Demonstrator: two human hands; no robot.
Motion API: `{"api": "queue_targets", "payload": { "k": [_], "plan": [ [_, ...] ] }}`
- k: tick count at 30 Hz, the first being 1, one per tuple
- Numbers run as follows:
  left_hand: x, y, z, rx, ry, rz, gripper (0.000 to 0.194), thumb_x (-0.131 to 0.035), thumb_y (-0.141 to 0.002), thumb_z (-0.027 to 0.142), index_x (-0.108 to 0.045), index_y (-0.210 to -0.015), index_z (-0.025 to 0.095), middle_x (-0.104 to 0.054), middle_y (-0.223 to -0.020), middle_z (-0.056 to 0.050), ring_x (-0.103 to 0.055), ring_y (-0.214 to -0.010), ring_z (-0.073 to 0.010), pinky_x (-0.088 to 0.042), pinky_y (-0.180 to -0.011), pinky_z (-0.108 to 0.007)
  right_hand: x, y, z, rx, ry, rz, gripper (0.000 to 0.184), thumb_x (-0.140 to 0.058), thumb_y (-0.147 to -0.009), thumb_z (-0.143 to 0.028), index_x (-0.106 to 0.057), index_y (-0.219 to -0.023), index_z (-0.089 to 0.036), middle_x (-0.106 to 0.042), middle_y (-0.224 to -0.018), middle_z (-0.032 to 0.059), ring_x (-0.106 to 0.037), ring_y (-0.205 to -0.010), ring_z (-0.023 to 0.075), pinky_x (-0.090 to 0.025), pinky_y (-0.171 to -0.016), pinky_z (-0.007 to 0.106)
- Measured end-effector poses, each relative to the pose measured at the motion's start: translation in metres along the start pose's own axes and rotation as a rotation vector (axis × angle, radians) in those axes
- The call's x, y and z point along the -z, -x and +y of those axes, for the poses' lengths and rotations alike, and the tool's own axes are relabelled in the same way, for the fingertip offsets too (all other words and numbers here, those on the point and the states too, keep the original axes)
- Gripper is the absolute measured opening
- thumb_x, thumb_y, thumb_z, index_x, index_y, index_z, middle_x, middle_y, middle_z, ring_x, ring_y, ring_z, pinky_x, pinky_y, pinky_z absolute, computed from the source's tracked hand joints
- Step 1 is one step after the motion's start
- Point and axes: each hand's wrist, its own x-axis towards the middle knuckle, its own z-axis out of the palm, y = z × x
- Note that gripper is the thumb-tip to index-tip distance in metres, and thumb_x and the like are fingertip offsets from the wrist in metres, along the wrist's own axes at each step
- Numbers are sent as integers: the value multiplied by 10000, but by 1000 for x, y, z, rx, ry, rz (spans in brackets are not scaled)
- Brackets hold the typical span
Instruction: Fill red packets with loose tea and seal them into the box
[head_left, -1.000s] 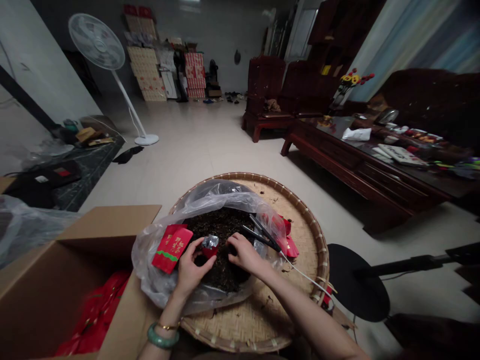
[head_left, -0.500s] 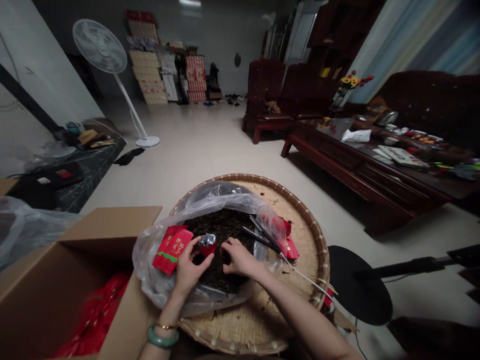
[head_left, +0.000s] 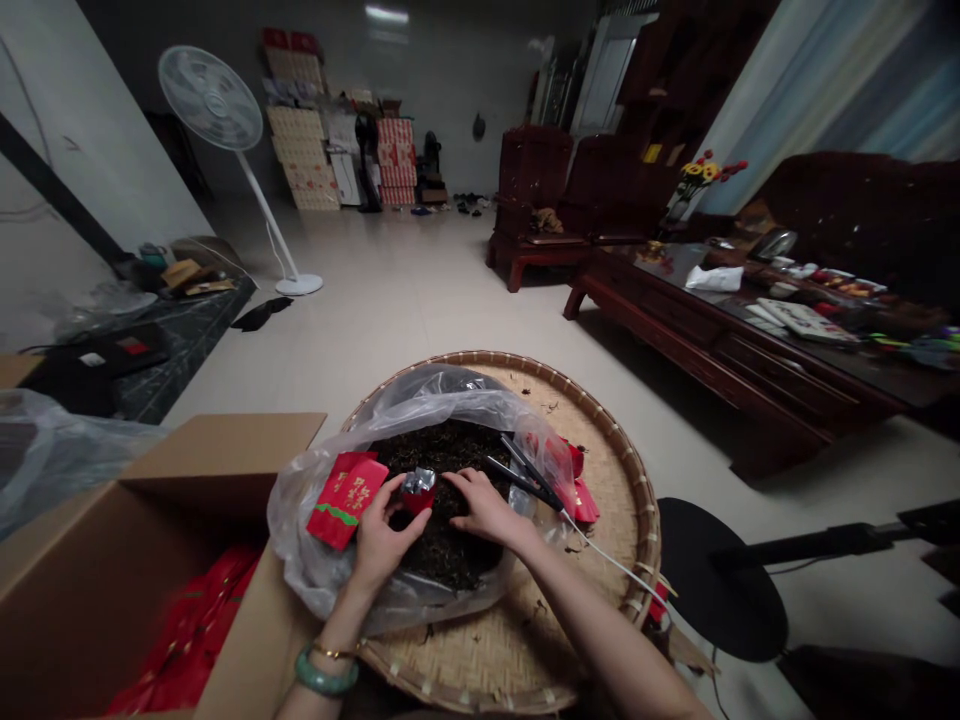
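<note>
My left hand (head_left: 382, 532) is closed round a small red packet (head_left: 420, 497), whose silver foil mouth faces up. My right hand (head_left: 484, 508) is just right of the packet, over dark dried leaves (head_left: 450, 562) that look like tea. Its fingers reach forward, apart from the thumb, and nothing shows in them. The leaves lie in a clear plastic bag (head_left: 300, 510) spread open on a round woven bamboo tray (head_left: 517, 655). Flat red packets (head_left: 349, 492) with gold writing rest on the bag's left side. A black two-armed tool (head_left: 532, 482), like a hair straightener, lies on the right with a white cord.
An open cardboard box (head_left: 225, 440) with red packets (head_left: 199, 620) inside stands at the left. More red packets (head_left: 581, 495) lie on the tray's right. A black round stand base (head_left: 720, 575) is beside the tray. Beyond are a low wooden table (head_left: 675, 330) and a white fan (head_left: 259, 190).
My right hand's fingers have straightened and spread from a curled shape over the leaves. My left hand keeps the packet in nearly the same place. The whole view shifted slightly.
</note>
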Motion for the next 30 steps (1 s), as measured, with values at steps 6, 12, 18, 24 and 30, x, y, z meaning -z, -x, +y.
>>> {"api": "queue_targets", "payload": {
  "k": [6, 12, 18, 24, 30],
  "plan": [
    [-1, 1, -7, -28, -22, -22, 490, -700, -674, 333, -570, -1115, 161, -653, -1084, -94, -655, -936, -224, -565, -811, -363, 2, -7, 2, -12, -151, 145, 432, -649, -633, -54, -639, -1031, -222, -622, -1006, 35, -561, -979, 213, -412, -900, 356],
    [-5, 3, -13, -86, -57, -72, 484, -689, -706, 319, -541, -1146, 180, -615, -1113, -87, -630, -970, -214, -569, -812, -358, -3, 3, 1, -297, -1127, 241, 455, -747, -612, -163, -602, -1042, -204, -637, -779, -39, -600, -727, 121, -466, -684, 228],
    [-7, 8, -11, -130, -91, -100, 464, -680, -719, 308, -535, -1144, 192, -595, -1105, -80, -614, -985, -211, -579, -789, -346, -4, 16, -9, -437, -1579, 74, 238, -585, -699, -210, -595, -932, -160, -682, -804, 33, -642, -729, 154, -520, -667, 284],
    [-11, 11, -6, -140, -101, -97, 456, -684, -702, 300, -553, -1126, 196, -598, -1106, -81, -620, -984, -219, -587, -766, -345, 5, 15, -15, -517, -1951, 31, 297, -459, -824, -350, -607, -944, -122, -698, -761, 81, -669, -779, 210, -545, -725, 373],
    [-10, 12, -5, -137, -103, -109, 461, -684, -702, 296, -545, -1131, 200, -595, -1099, -78, -622, -978, -217, -589, -766, -349, -1, 10, -9, -558, -1955, 185, 202, -450, -802, -139, -629, -894, -118, -720, -810, 88, -685, -792, 178, -549, -762, 316]
  ]
}}
